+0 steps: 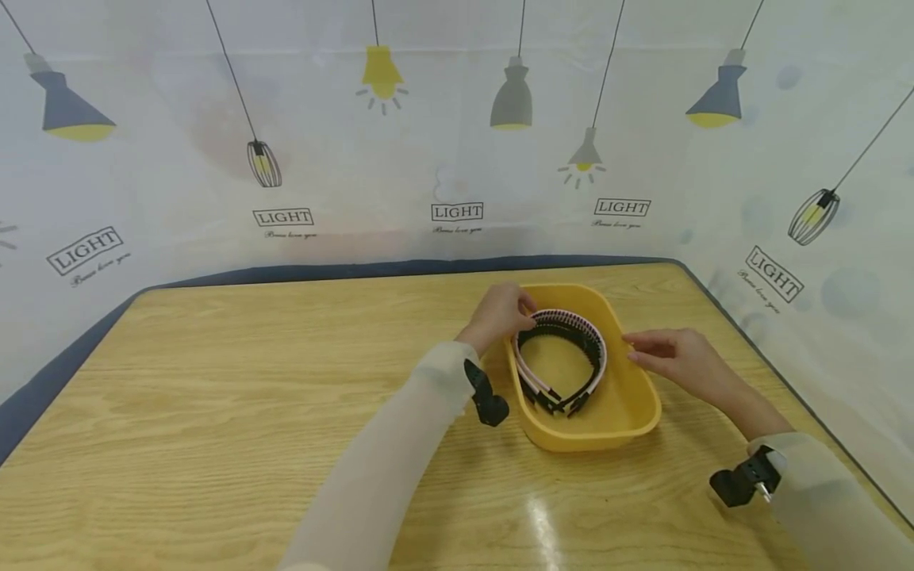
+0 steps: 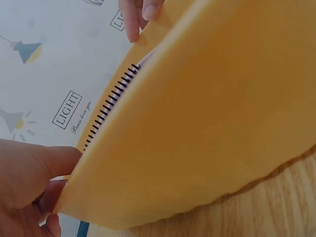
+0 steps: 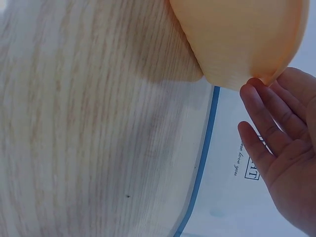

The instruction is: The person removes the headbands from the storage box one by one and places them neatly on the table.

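Observation:
A yellow plastic basin [image 1: 620, 404] stands on the table. Inside lie several headbands [image 1: 598, 357], pink and black with comb teeth, nested in a ring against the basin's left side. My left hand [image 1: 500, 316] reaches over the left rim, its fingertips beside the top of the headbands. In the left wrist view, the rim hides the tips of that hand [image 2: 29, 180], so whether they pinch a headband or the rim is unclear. At the opposite side my right hand [image 1: 681, 361] touches the rim with nearly straight fingers; its palm [image 3: 291, 163] faces the right wrist camera.
The wooden table [image 1: 250, 412] extends widely to the left and front of the basin. Behind it hangs a white curtain [image 1: 400, 159] printed with lamps. A dark blue edge [image 1: 357, 270] runs along the table's back.

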The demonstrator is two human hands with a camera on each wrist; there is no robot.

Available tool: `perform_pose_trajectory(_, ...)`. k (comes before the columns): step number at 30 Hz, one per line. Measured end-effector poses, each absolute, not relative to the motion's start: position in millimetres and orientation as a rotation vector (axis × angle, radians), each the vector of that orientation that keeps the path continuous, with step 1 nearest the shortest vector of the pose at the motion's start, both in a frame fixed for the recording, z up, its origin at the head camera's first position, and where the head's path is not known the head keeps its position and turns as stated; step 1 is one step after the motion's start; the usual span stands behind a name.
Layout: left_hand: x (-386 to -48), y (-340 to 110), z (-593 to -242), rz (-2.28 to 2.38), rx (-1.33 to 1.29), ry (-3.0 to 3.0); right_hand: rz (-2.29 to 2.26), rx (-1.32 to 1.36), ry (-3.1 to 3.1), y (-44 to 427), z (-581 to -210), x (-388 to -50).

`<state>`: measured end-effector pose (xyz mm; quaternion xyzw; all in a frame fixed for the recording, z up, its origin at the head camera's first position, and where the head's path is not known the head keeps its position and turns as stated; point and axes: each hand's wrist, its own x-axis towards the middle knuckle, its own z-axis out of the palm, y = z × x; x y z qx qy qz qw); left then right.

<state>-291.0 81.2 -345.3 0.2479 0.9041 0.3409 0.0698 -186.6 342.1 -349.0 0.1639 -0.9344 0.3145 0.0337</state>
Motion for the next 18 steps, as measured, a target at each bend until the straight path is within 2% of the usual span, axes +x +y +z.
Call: perform_pose_trajectory(18, -290.5, 81.8, -345.4, 1.196, 0.681, 2.711, 1.022, 0.462, -2.892, 339.6, -347.7, -184.6)
